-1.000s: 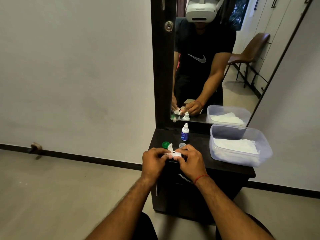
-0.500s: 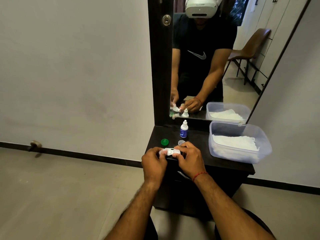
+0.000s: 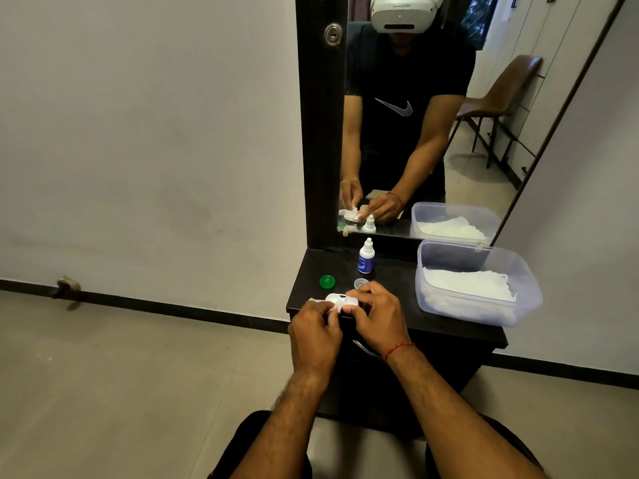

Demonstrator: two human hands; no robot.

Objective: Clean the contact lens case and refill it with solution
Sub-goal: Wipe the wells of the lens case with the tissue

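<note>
Both hands, left hand [image 3: 313, 335] and right hand [image 3: 378, 318], are gripping the lens case [image 3: 340, 299] at frame centre, wiping it with tissue [image 3: 316, 300] (caps off, refill seemingly pending)

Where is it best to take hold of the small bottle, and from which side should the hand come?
Probably the wide labelled body of the bottle, pinched from above and the front: it stands upright, its top is narrow, and the mirror is close behind.
</note>
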